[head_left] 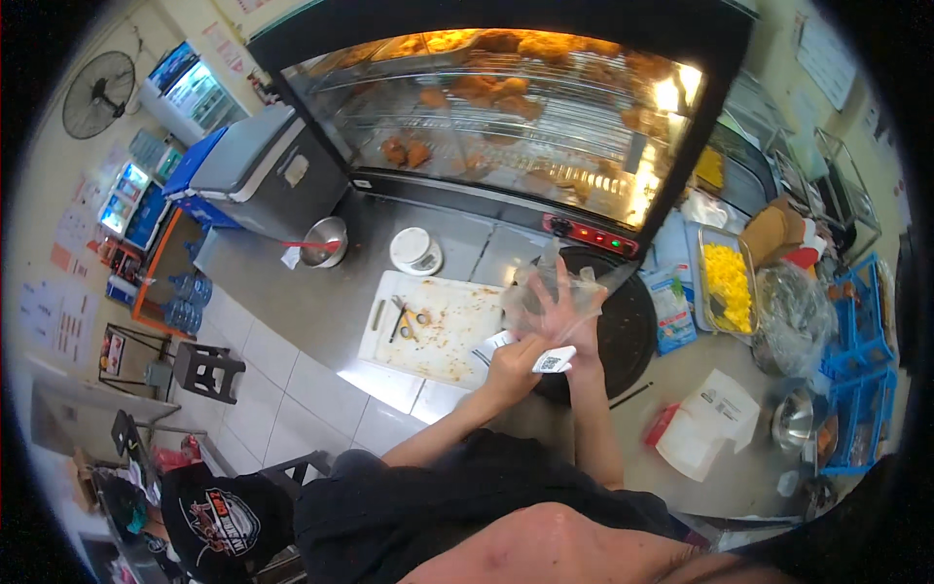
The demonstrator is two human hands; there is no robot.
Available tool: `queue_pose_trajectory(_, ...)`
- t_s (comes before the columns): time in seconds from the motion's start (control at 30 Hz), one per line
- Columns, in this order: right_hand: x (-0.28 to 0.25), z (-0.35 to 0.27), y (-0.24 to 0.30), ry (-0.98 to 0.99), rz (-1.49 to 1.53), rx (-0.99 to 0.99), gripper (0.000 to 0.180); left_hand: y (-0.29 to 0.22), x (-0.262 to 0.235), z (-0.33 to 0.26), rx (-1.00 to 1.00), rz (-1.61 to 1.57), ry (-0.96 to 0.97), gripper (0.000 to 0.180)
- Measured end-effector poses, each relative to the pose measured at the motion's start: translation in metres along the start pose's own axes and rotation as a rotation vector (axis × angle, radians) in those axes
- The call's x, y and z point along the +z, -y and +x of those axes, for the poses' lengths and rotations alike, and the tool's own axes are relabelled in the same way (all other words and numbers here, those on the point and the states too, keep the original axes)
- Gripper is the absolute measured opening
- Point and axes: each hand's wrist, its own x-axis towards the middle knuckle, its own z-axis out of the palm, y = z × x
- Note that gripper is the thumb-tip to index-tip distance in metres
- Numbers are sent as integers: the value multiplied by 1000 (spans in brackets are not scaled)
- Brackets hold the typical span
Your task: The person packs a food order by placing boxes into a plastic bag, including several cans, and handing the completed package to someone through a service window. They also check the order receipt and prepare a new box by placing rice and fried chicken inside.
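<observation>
My right hand is inside a loose clear plastic glove, its fingers spread wide, above the edge of a round black tray. Next to its wrist, my left hand is closed round a white printed paper slip, whose ends stick out on both sides of the fist. Whether the left fingers also grip the glove's cuff, I cannot tell. Left of both hands, a white cutting board scattered with brown crumbs carries scissors with yellow and black handles.
Ahead stands a lit glass warmer with fried pieces. A round white device and metal bowl sit left. At right are a tray of yellow food, a white paper bag and blue baskets. Another person is lower left.
</observation>
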Motion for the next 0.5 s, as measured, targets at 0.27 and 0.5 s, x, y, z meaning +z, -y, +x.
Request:
queue_pose_trajectory(0.27,-11,146,-148,-233,401,237,77,102,-113,-16,-24,23,32,26)
queue_pose_trajectory(0.5,35,365,-269,63,249,336,43,251,-273,-36,-458,-492,-104,42)
